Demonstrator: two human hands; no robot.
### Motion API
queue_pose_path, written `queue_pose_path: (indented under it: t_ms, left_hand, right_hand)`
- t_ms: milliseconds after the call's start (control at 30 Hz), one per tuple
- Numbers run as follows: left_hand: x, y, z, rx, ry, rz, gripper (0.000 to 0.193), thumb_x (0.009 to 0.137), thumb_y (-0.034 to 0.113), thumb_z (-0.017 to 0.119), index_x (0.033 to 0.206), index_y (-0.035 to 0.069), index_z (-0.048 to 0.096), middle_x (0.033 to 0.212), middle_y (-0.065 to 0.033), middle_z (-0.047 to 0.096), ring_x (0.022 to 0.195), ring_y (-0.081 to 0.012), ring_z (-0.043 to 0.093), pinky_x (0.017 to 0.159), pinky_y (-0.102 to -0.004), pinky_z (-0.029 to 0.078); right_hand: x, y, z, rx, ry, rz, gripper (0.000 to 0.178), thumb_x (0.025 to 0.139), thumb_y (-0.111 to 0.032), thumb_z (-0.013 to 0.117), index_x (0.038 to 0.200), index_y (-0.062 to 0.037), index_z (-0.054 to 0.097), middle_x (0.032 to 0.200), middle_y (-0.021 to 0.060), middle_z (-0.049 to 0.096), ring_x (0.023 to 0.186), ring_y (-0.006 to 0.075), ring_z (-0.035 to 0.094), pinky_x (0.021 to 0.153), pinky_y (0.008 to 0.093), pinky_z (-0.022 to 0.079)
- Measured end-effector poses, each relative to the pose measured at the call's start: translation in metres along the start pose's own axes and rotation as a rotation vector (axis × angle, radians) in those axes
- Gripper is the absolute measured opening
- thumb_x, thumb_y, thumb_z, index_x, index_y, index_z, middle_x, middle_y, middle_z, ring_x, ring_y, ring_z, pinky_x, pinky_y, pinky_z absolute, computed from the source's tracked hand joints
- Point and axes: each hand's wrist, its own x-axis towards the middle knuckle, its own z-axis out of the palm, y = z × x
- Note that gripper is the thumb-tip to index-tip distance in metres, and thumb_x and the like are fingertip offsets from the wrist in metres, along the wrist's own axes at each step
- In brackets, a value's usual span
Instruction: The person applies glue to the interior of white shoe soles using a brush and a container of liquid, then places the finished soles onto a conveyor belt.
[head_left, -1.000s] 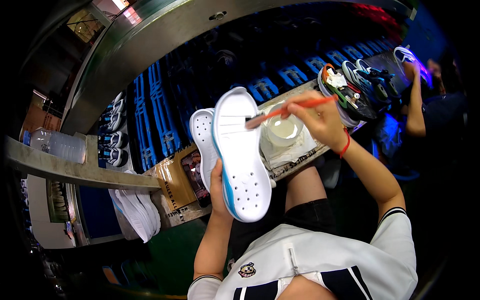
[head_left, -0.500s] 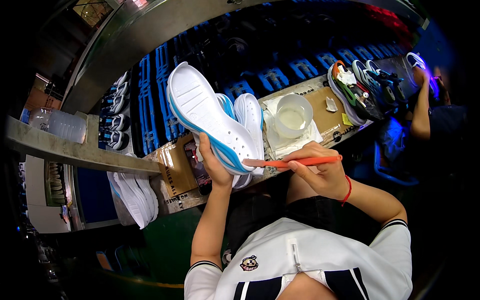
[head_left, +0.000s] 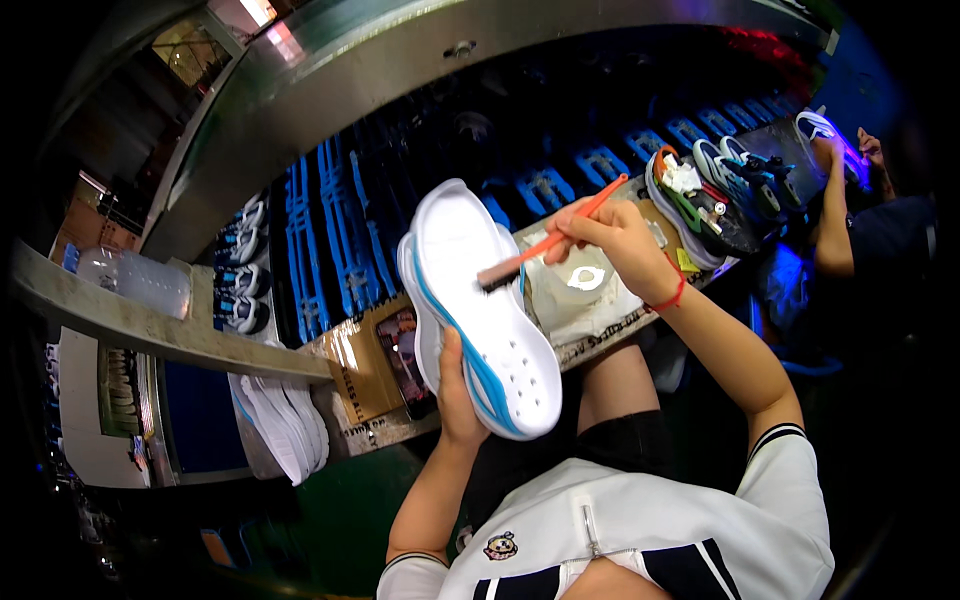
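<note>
A white shoe sole with a blue stripe along its side (head_left: 520, 345) is gripped at its edge by my left hand (head_left: 460, 395), its inner face up and the end with small holes toward me. My right hand (head_left: 615, 240) is closed round the orange handle of a brush (head_left: 588, 207). The dark bristles are at the middle of the sole's inner face. Behind the sole, another white sole (head_left: 411, 300) shows only in part. Just past my right hand, a translucent tub (head_left: 577, 287) stands on white cloth (head_left: 560, 322), partly hidden.
Several white soles (head_left: 290, 430) lie left of a metal rail (head_left: 180, 340). A phone (head_left: 403, 350) rests on cardboard (head_left: 362, 375). Beyond runs a line with blue racks (head_left: 345, 240). Sneakers (head_left: 700, 205) stand at right, near another person's arm (head_left: 835, 215).
The brush has moved from the holed end to the middle of the sole, and my right hand has risen with it. The sole has shifted right and toward me, lying flatter to view.
</note>
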Motion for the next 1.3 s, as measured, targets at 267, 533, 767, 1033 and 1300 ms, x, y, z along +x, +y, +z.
queue_pose_path:
  t_ms: [267, 533, 767, 1033, 1300]
  left_hand:
    - [0.131, 0.124, 0.113, 0.158, -0.31, 0.481, 0.049, 0.098, 0.035, 0.037, 0.127, -0.003, 0.044, 0.115, -0.0188, 0.058, 0.101, -0.0261, 0.061, 0.083, -0.0363, 0.053]
    - [0.207, 0.196, 0.143, 0.602, -0.543, 0.556, 0.039, 0.093, 0.031, 0.049, 0.112, -0.002, 0.054, 0.088, -0.0172, 0.067, 0.072, -0.0248, 0.067, 0.061, -0.0305, 0.058]
    - [0.132, 0.117, 0.011, 2.353, -1.134, 0.601, 0.071, 0.048, 0.012, 0.08, 0.115, 0.01, 0.056, 0.121, -0.0144, 0.052, 0.119, -0.0352, 0.044, 0.103, -0.0391, 0.036]
    - [0.135, 0.11, 0.0, 2.167, -1.336, 0.545, 0.063, 0.043, 0.01, 0.075, 0.104, 0.009, 0.061, 0.109, -0.0118, 0.053, 0.107, -0.0298, 0.045, 0.095, -0.0369, 0.04]
    - [0.149, 0.071, 0.016, 2.075, -1.357, 0.629, 0.059, 0.048, 0.002, 0.071, 0.105, 0.011, 0.061, 0.114, -0.0097, 0.055, 0.111, -0.0288, 0.047, 0.096, -0.0357, 0.041]
  right_hand:
    - [-0.013, -0.038, -0.055, 0.541, 0.423, -0.369, 0.029, 0.095, -0.022, 0.051, 0.111, 0.0018, 0.057, 0.09, 0.0123, 0.069, 0.084, 0.0158, 0.065, 0.084, 0.0274, 0.045]
    - [-0.077, 0.007, -0.058, 0.428, 0.361, -0.135, 0.028, 0.095, -0.02, 0.051, 0.107, 0.0044, 0.057, 0.085, 0.0149, 0.068, 0.081, 0.0175, 0.065, 0.081, 0.0279, 0.047]
    - [-0.114, 0.056, -0.056, 0.442, 0.443, 0.044, 0.026, 0.094, -0.018, 0.051, 0.104, 0.0051, 0.058, 0.083, 0.0151, 0.068, 0.077, 0.0178, 0.064, 0.077, 0.027, 0.047]
    - [-0.12, 0.069, -0.045, 0.431, 0.446, 0.089, 0.025, 0.094, -0.017, 0.051, 0.103, 0.0049, 0.059, 0.082, 0.0141, 0.069, 0.076, 0.0163, 0.064, 0.074, 0.0259, 0.046]
    - [-0.122, 0.083, -0.044, 0.427, 0.45, 0.146, 0.025, 0.094, -0.017, 0.051, 0.104, 0.0049, 0.059, 0.083, 0.0141, 0.069, 0.076, 0.0164, 0.064, 0.074, 0.0254, 0.046]
